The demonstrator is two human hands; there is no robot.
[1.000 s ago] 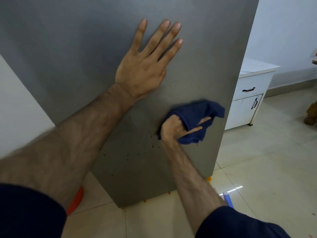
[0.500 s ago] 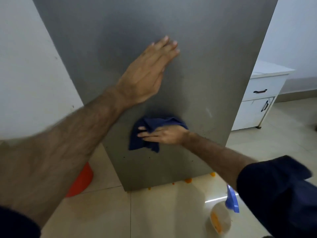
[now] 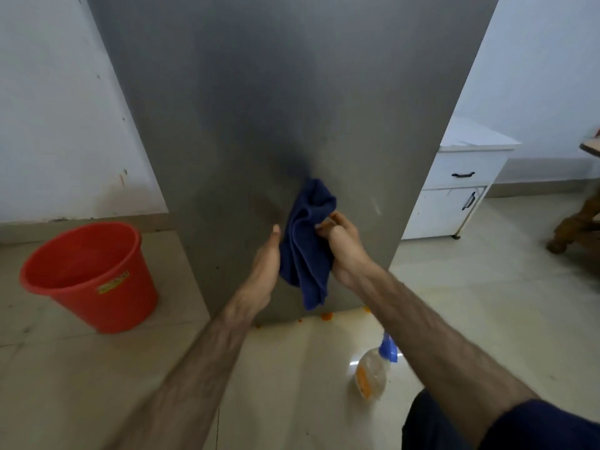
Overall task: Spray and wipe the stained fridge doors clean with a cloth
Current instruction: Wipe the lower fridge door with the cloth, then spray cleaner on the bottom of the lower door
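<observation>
Right hand (image 3: 344, 251) has the blue cloth (image 3: 306, 241) pinched in its fingers (image 3: 324, 222), gripped tight, the cloth bunched up and hanging in folds in front of the lower part of the grey fridge door (image 3: 276, 108). Left hand (image 3: 264, 264) is flat and open, fingers straight and together, its edge right against the cloth's left side; whether it has any hold on the fabric, I cannot tell. Both forearms reach in from the bottom, dark sleeve on the right. Down at the door's bottom edge, orange specks (image 3: 326, 316) sit on the tiled floor (image 3: 470, 303). A spray bottle (image 3: 373, 371) with a blue nozzle stands on the floor just under the right forearm. Off left, a red bucket (image 3: 91, 274) by the white wall (image 3: 48, 108). Off right, a white cabinet (image 3: 454, 196) with dark handles.
</observation>
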